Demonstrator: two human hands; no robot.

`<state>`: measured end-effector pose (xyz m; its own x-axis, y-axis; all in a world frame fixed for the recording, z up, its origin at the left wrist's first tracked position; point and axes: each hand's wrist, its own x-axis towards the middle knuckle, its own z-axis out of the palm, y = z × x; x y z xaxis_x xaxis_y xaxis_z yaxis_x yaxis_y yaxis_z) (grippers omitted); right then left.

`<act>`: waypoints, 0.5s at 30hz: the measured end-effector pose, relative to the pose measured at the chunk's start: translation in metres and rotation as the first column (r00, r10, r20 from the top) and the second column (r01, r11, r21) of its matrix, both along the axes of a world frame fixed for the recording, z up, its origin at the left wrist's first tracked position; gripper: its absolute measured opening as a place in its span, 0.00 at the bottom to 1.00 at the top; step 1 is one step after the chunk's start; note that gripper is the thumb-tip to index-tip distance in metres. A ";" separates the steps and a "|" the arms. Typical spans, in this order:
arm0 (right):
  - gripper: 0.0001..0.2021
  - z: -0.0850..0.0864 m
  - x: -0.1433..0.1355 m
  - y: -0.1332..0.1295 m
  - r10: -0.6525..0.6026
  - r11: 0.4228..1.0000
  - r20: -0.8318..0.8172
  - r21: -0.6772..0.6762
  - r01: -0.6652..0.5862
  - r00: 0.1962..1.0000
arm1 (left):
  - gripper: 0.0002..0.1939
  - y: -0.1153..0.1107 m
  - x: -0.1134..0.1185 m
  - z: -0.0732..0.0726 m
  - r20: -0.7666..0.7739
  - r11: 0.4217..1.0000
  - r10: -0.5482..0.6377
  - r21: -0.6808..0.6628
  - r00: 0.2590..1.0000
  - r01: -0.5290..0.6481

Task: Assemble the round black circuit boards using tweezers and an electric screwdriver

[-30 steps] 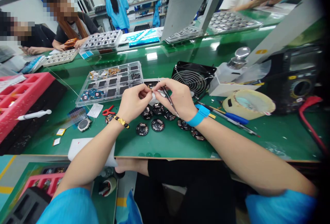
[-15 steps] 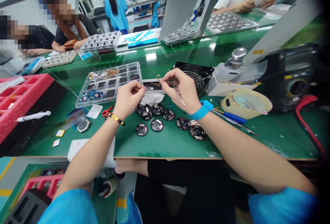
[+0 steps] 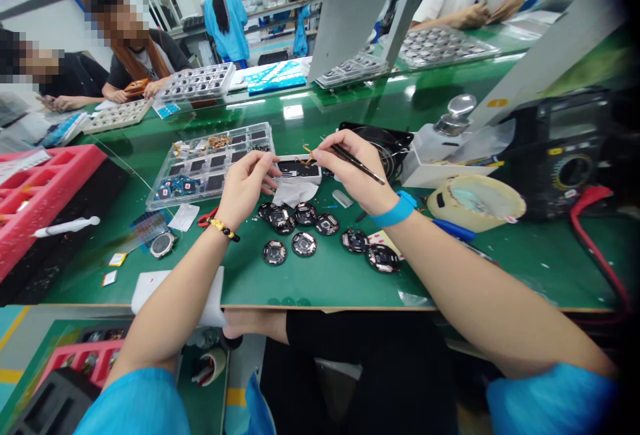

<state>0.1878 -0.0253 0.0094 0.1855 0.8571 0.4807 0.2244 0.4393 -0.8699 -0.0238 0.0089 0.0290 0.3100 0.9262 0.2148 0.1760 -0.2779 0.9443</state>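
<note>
Pinching a thin amber strip (image 3: 308, 152) between thumb and fingertips, the right hand (image 3: 357, 185) is to the right of the clear compartment box (image 3: 215, 155), with its grip closed on that piece. Slender dark tweezers (image 3: 358, 165) slant across the same hand, pointing away from the strip. The left hand (image 3: 247, 181) is at the box's right edge, partly covering it from view; whether it touches the box I cannot tell. Its grip is loosely open, fingers bent and a little apart, with nothing visible in them.

Just right of the compartment box, the strip is above or behind a narrow white box (image 3: 311, 181); I cannot tell whether the two touch. A crumpled white sheet (image 3: 295, 193) is nearer the person than the compartment box and to its right. Farther that way, several round black parts (image 3: 304, 244) are spread over the green table (image 3: 320, 285), some overlapping. A small grey piece (image 3: 343, 199) lies well to the box's right.

Farther right of the box are a black fan (image 3: 393, 148), partly hidden by the right hand, then a pale round tub (image 3: 477, 203). On the near side of the box lie a red-handled tool (image 3: 207, 217), partly covered by the left wrist, a white slip (image 3: 185, 216) and a silver round part (image 3: 163, 243).
</note>
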 end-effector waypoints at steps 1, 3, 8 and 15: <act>0.09 0.001 0.000 -0.001 0.009 1.000 -0.018 -0.020 -0.009 1.000 | 0.08 0.001 0.000 -0.001 0.015 1.000 0.010 0.015 1.000 -0.010; 0.10 0.002 -0.001 -0.002 0.045 0.997 -0.081 -0.060 -0.050 0.996 | 0.13 0.003 -0.001 -0.003 0.029 0.997 0.037 0.073 0.999 -0.039; 0.12 0.002 -0.002 -0.001 0.148 0.969 -0.278 -0.149 -0.195 0.949 | 0.13 0.005 -0.003 -0.007 0.000 0.977 0.051 0.205 0.999 -0.049; 0.13 0.002 -0.002 -0.002 0.189 0.943 -0.376 -0.189 -0.275 0.907 | 0.15 0.002 -0.002 -0.006 0.020 0.984 0.005 0.177 1.000 -0.009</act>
